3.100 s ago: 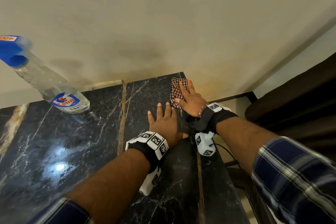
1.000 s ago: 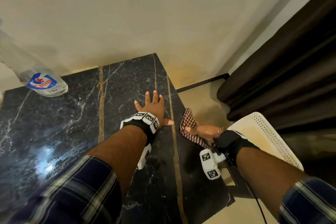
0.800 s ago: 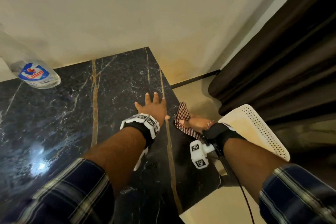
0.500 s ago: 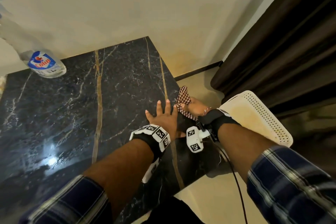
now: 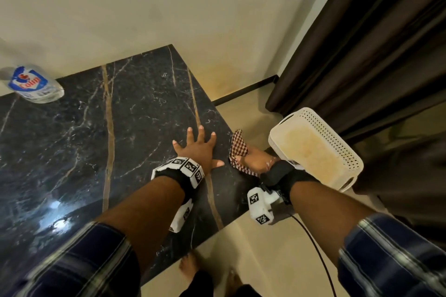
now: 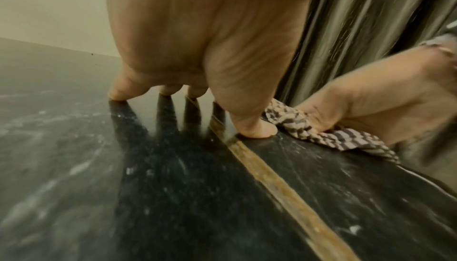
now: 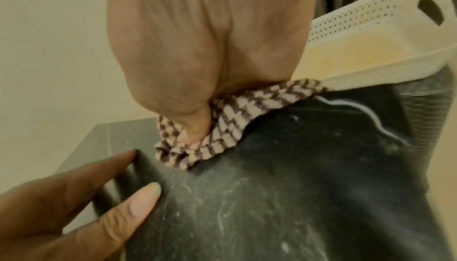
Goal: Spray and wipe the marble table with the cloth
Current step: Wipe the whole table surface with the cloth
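The black marble table (image 5: 96,140) with gold veins fills the left of the head view. My left hand (image 5: 198,149) lies flat on it with fingers spread, near the right edge; its fingertips (image 6: 118,95) and thumb touch the stone. Beside it, my right hand (image 5: 253,160) holds the red-checked cloth (image 5: 239,146) on the table's right edge. The thumb (image 7: 195,132) is pushed into the bunched cloth (image 7: 222,128); the other fingers are hidden past the edge. The clear spray bottle (image 5: 36,87) with a blue label stands at the far left.
A white perforated basket (image 5: 313,147) sits just right of the table, close to my right wrist. Dark curtains (image 5: 374,43) hang behind it. A cream wall (image 5: 169,7) borders the table's far side. A black cable (image 5: 318,255) trails from my right wrist over the floor.
The right hand has drawn the cloth from the far right corner back along the table's right edge. The left hand has stayed flat on the marble beside it.
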